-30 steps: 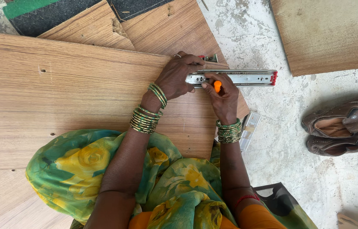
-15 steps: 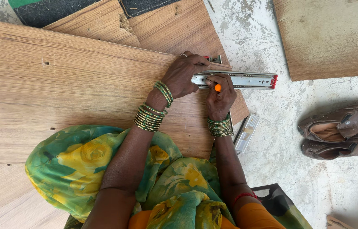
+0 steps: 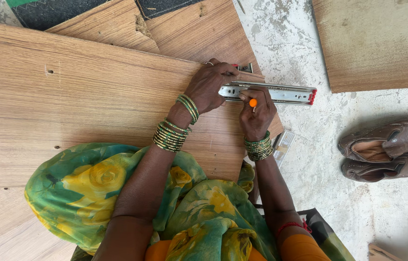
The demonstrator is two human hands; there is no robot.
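- I see a big wood board (image 3: 69, 96) lying flat on the floor (image 3: 300, 38), at far left.
- My left hand (image 3: 209, 87) presses down on the slide (image 3: 271, 93), fingers curled over its near end.
- The slide lies along the board's right edge, its red-tipped end overhanging the floor.
- It looks stiff, fairly heavy steel, slick and prone to telescoping; I judge it best gripped across its body.
- My right hand (image 3: 256, 116) pinches an orange-handled tool (image 3: 253, 102), tip at the slide.
- A small clear packet (image 3: 283, 145) lies below; I cannot tell its contents.
- Two brown shoes (image 3: 387, 152) sit empty at right.
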